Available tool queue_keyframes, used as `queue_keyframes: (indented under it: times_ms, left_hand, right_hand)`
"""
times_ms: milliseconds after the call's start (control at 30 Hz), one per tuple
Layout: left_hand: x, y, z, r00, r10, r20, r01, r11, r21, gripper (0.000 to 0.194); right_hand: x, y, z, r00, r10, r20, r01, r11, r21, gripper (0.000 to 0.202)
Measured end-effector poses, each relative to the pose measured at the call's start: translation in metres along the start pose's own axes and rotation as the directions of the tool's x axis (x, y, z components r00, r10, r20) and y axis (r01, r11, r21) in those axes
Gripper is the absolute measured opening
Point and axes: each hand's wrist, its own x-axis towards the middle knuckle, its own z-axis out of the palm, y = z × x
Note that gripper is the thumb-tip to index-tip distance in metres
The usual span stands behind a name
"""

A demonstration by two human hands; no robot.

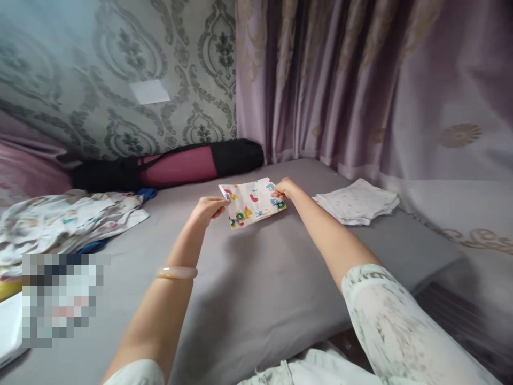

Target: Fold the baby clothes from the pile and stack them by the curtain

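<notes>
A white folded cloth point(253, 200) printed with colourful letters is stretched between my two hands, a little above the grey bed. My left hand point(211, 208) pinches its left edge between thumb and fingers. At the opposite edge, my right hand point(284, 189) grips the cloth with curled fingers. To the right of my right forearm lies a stack of folded white cloths point(356, 202) with a faint print. A loose heap of printed cloths point(60, 224) is on the left side of the bed.
A long black and dark pink bag point(176, 170) lies along the wall at the back. Purple curtains point(320, 80) hang behind and to the right. The grey bed point(224, 331) ends at a front right edge. A white object point(12, 326) sits at the lower left, beside a blurred patch.
</notes>
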Motion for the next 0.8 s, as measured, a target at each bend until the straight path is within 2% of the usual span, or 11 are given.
queue_keyframes:
  times_ms: [133, 233, 300, 433, 600, 800]
  left_hand:
    - [-0.015, 0.019, 0.049, 0.996, 0.002, 0.094, 0.010, 0.992, -0.123, 0.020]
    - [-0.022, 0.028, 0.087, 0.990, 0.000, 0.143, 0.025, 0.985, -0.170, 0.024]
    - [-0.025, 0.031, 0.112, 0.982, 0.018, 0.190, 0.027, 0.972, -0.233, 0.025]
    - [-0.033, 0.040, 0.166, 0.962, 0.057, 0.267, 0.043, 0.935, -0.353, 0.030]
    - [-0.046, 0.059, 0.229, 0.939, 0.049, 0.340, 0.098, 0.910, -0.404, 0.025]
    - [-0.052, 0.076, 0.286, 0.908, 0.051, 0.417, 0.114, 0.925, -0.363, 0.025]
  right_hand:
    - [0.010, 0.009, -0.034, 0.995, 0.001, -0.100, 0.004, 0.999, 0.048, 0.021]
    - [0.009, 0.024, -0.061, 0.977, -0.012, -0.212, 0.024, 0.998, 0.053, 0.023]
    - [0.001, 0.036, -0.077, 0.943, -0.048, -0.330, 0.048, 0.999, -0.009, 0.022]
    - [-0.023, 0.063, -0.099, 0.825, -0.214, -0.523, 0.079, 0.960, -0.268, 0.026]
    - [-0.041, 0.091, -0.120, 0.765, -0.282, -0.579, 0.016, 0.907, -0.420, 0.043]
    - [-0.034, 0.124, -0.167, 0.756, -0.252, -0.604, -0.089, 0.875, -0.477, 0.044]
